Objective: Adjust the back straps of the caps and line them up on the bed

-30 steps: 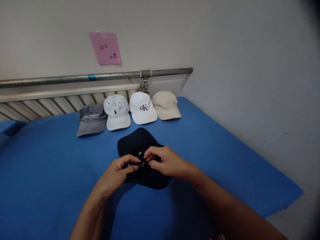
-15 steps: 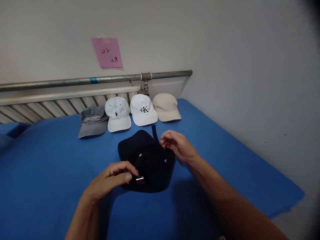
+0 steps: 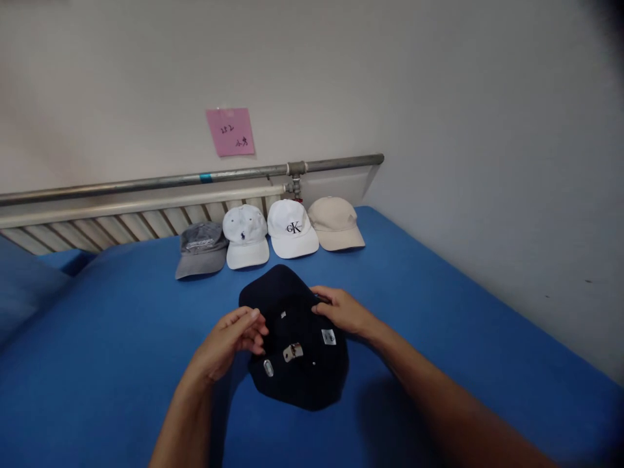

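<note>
A dark navy baseball cap (image 3: pixel 307 387) is tilted over the blue bed cover, its inside turned up toward me and its brim pointing away. Inside it I see a metal buckle (image 3: pixel 293 352), a metal-rimmed slot (image 3: pixel 268 368) and a small white label (image 3: pixel 329 337). My right hand (image 3: pixel 344 311) grips the cap's right edge, thumb inside and fingers behind. At the left edge is my left hand (image 3: pixel 234 341), its fingers loosely curled and apart with nothing visible in them; whether they touch the cap I cannot tell.
Behind stand a grey cap (image 3: pixel 201 250), a white cap with a small horse-rider logo (image 3: pixel 246 237), a white CK cap (image 3: pixel 292 229) and a beige cap (image 3: pixel 336 224) in a row. A radiator (image 3: pixel 121 227) and a metal pipe (image 3: pixel 234 174) run along the wall.
My left hand has let go of the strap's metal end and moved up. My right hand has come down onto the cap's edge. The strap no longer sticks up, and more of the inside shows.
</note>
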{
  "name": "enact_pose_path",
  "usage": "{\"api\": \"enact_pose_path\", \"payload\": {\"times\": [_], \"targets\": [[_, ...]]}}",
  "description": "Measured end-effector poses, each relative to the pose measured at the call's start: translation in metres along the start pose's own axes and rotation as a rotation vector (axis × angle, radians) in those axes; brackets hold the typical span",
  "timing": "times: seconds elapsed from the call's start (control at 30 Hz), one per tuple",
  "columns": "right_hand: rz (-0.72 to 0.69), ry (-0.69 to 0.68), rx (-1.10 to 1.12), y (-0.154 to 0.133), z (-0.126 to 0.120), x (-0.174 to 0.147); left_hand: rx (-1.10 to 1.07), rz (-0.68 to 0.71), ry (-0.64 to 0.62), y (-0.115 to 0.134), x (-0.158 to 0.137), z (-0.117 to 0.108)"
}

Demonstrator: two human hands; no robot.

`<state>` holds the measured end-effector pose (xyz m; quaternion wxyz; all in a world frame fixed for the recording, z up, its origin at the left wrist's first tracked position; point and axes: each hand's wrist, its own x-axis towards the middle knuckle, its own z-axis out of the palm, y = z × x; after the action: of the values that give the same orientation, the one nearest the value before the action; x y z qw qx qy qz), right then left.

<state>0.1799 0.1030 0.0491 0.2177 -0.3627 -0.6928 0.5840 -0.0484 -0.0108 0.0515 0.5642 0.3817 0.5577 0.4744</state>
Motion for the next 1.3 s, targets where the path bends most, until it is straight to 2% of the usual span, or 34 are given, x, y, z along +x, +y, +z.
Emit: {"api": "enact_pose_path", "payload": {"times": [0.07,0.13,0.17,0.2,0.23,0.27,0.37,0.4,0.47,0.57,0.67,0.73,0.83,0.9,0.97,1.07,1.17,1.3], "targets": [[-0.119,0.013,-0.034,-0.006,0.003,-0.004,0.054,0.161,0.304,0.001,0.003,-0.003],[-0.219,0.02,-0.088,-0.012,0.005,-0.009,0.212,0.342,0.644,0.007,0.004,-0.01],[-0.256,0.019,-0.115,-0.015,0.005,-0.012,0.317,0.408,0.779,0.011,0.003,-0.013],[-0.284,0.018,-0.137,-0.017,0.006,-0.014,0.416,0.441,0.861,0.016,0.0,-0.017],[-0.307,0.017,-0.152,-0.019,0.007,-0.017,0.488,0.432,0.862,0.021,-0.004,-0.019],[-0.321,0.016,-0.159,-0.021,0.008,-0.019,0.51,0.386,0.778,0.027,-0.01,-0.021],[-0.313,0.001,-0.145,-0.027,0.01,-0.025,0.335,0.141,0.326,0.038,-0.034,-0.02],[-0.3,-0.012,-0.136,-0.028,0.011,-0.026,0.261,0.088,0.243,0.04,-0.043,-0.019],[-0.253,-0.005,-0.102,-0.031,0.012,-0.026,0.17,0.064,0.23,0.041,-0.063,-0.019],[-0.164,0.092,0.015,-0.031,0.013,-0.023,0.166,0.09,0.378,0.046,-0.101,-0.033],[-0.099,0.162,0.045,-0.027,0.014,-0.021,0.323,0.162,0.64,0.061,-0.15,-0.056],[-0.082,0.157,0.029,-0.024,0.016,-0.02,0.567,0.269,0.893,0.074,-0.181,-0.073],[-0.085,0.131,-0.045,-0.022,0.02,-0.02,1.084,0.451,1.272,0.078,-0.215,-0.097],[-0.083,0.119,-0.094,-0.022,0.023,-0.019,1.337,0.527,1.444,0.063,-0.225,-0.114],[-0.064,0.097,-0.109,-0.021,0.026,-0.019,1.476,0.475,1.493,0.035,-0.227,-0.132],[-0.027,0.058,-0.112,-0.019,0.03,-0.02,1.559,0.241,1.465,-0.02,-0.226,-0.153],[-0.022,0.028,-0.151,-0.023,0.034,-0.022,1.557,0.157,1.442,-0.065,-0.23,-0.159],[-0.01,-0.007,-0.205,-0.035,0.04,-0.025,1.55,0.099,1.434,-0.094,-0.238,-0.148]]}}
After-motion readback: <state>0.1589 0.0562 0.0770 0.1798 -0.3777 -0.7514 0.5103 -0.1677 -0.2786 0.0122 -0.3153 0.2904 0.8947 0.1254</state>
